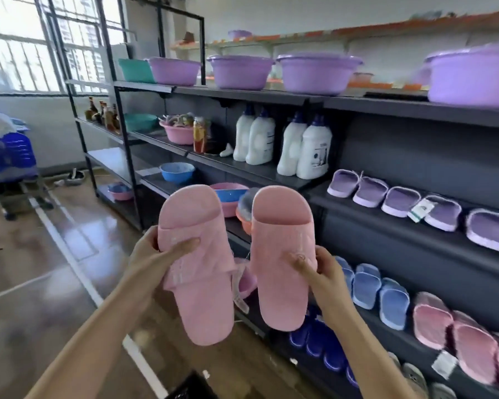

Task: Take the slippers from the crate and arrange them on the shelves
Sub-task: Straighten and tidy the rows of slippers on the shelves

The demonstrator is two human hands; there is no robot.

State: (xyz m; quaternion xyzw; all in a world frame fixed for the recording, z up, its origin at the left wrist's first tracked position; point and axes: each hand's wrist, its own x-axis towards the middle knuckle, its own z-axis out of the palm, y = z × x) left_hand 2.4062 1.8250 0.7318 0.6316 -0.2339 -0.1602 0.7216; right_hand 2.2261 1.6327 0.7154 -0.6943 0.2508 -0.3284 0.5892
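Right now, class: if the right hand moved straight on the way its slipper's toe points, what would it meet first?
Probably the shelf edge under the white detergent bottles, just beyond the pink slipper the right hand grips; depth is unclear.

Figure: the person's two arms, as seen by the head camera.
The left hand (pixel 156 254) and right hand (pixel 324 273) are bare at fingers and wrists. The left forearm (pixel 98 326) and right forearm (pixel 366 349) are bare along their whole visible length, down to the picture's lower edge, and are slender and smooth in outline. The right thumbnail (pixel 301 257) is short and rounded. The wide lens broadens both forearms toward the lower corners, where fine detail is blurred.
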